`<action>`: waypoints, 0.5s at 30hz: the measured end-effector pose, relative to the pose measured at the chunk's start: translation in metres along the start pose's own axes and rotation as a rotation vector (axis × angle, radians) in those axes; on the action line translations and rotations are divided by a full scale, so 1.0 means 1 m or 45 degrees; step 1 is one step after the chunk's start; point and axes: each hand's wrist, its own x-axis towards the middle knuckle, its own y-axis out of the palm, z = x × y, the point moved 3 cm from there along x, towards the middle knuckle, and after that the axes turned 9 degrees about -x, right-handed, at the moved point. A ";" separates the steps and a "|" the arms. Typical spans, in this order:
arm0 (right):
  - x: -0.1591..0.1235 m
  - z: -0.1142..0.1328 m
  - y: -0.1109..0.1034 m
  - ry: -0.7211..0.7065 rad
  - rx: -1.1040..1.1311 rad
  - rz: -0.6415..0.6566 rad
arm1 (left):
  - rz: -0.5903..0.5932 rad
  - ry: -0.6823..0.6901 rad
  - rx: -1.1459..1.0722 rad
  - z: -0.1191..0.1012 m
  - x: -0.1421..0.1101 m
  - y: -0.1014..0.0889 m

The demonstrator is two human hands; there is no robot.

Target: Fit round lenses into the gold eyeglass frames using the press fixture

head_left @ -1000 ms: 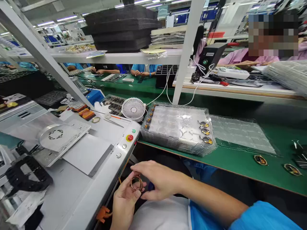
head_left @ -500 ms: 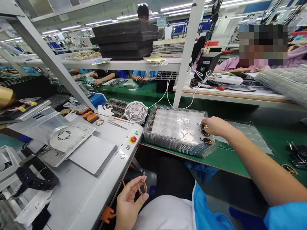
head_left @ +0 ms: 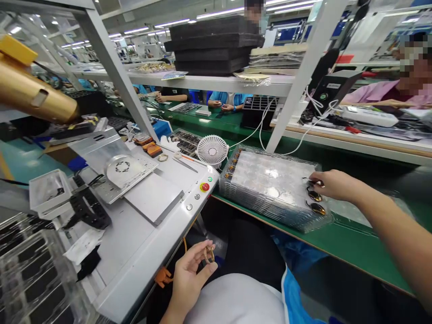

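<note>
Two parts are being held: left grip (head_left: 189, 273) is pinching a ring (head_left: 209, 256); toward its two o'clock, right grip (head_left: 337, 185) is pinching a dark round part (head_left: 317, 182) at the tray stack's (head_left: 270, 215) three-o'clock edge.

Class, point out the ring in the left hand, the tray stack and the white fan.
Ring (head_left: 212, 255), head view: on its band.
Tray stack (head_left: 265, 208), head view: on its front wall.
White fan (head_left: 212, 151), head view: middle of its grille.
</note>
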 end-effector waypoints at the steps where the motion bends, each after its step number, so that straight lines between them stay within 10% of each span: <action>1: -0.002 0.000 -0.002 0.025 0.005 -0.009 | 0.007 -0.020 -0.005 0.002 0.000 -0.002; 6: -0.040 0.058 0.004 0.148 0.816 -0.131 | 0.190 -0.130 -0.055 0.014 0.005 -0.005; 11: -0.106 0.223 0.045 -0.352 1.797 0.411 | 0.356 -0.158 -0.183 0.018 0.014 0.006; 15: -0.127 0.296 0.070 -0.495 1.919 0.570 | 0.325 -0.105 -0.208 0.016 0.014 0.003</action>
